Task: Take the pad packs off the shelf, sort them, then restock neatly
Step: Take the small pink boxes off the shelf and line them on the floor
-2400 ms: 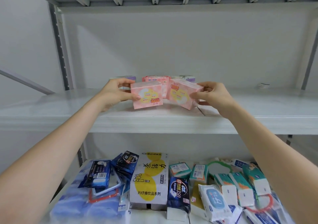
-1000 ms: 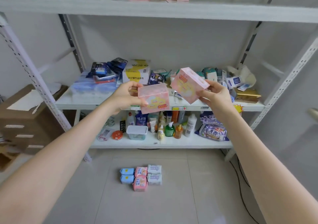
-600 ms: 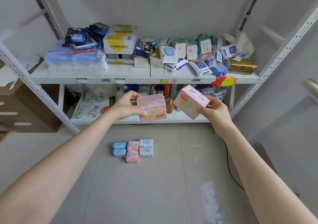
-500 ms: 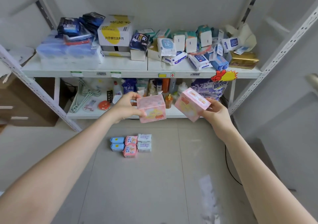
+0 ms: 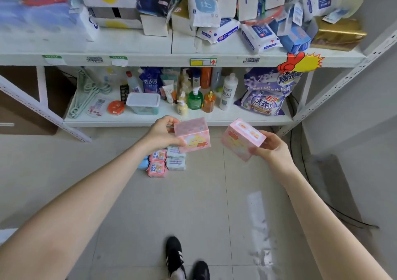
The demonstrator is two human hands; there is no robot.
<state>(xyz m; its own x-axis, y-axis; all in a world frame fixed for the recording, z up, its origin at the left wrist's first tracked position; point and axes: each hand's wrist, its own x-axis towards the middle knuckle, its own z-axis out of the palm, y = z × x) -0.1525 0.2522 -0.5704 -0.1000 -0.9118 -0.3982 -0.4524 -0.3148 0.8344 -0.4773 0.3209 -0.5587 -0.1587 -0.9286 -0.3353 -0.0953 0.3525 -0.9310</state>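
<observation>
Holding one pack (image 5: 191,137) endwise in my curled left hand (image 5: 160,132) and its twin (image 5: 242,139), at three o'clock, in my curled right hand (image 5: 271,147), I judged both light, squashy.

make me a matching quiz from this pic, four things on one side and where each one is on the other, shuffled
1 green pump bottle
2 gold pack
3 pile of pad packs
4 tilted pink pack

A in the right hand
B on the floor
C on the lower shelf
D on the upper shelf

Pairs: 1-C, 2-D, 3-B, 4-A
</observation>
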